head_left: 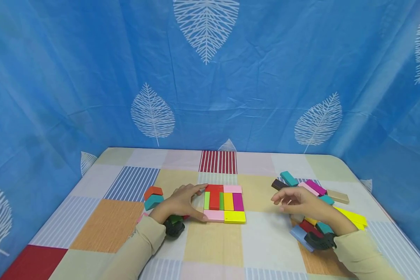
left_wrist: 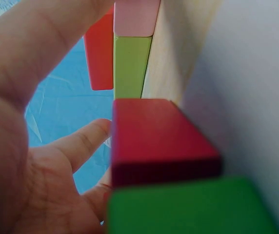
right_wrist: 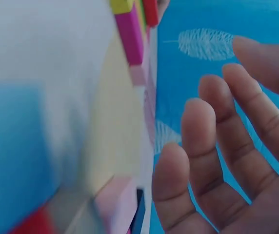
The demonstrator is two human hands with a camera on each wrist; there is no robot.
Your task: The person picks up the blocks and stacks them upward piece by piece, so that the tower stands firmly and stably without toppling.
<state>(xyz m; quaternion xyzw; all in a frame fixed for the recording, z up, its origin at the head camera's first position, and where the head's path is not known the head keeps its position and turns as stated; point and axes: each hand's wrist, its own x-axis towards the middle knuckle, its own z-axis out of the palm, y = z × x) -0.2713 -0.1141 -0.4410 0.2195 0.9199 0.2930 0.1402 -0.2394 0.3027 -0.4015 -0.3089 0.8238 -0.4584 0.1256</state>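
A flat rectangle of coloured blocks lies mid-table: a pink block (head_left: 214,216) and a yellow block (head_left: 235,217) along the near side, a magenta block (head_left: 238,202) at the right, a light green block (head_left: 207,200) at the left. A red block (head_left: 214,200) stands higher than its neighbours. My left hand (head_left: 180,200) spans the left side, thumb at the near pink block, forefinger at the far red corner, fingers spread. Relaxed and holding nothing, my right hand (head_left: 302,201) hovers by the right-hand pile; the right wrist view shows its loosely bent fingers (right_wrist: 200,129).
Loose blocks lie at the right, among them a teal block (head_left: 289,178), a dark brown block (head_left: 279,184), a wood-coloured block (head_left: 338,196) and a blue block (head_left: 301,236). Beside my left wrist are an orange block (head_left: 153,192), a dark red block (left_wrist: 159,131) and a green block (left_wrist: 188,207).
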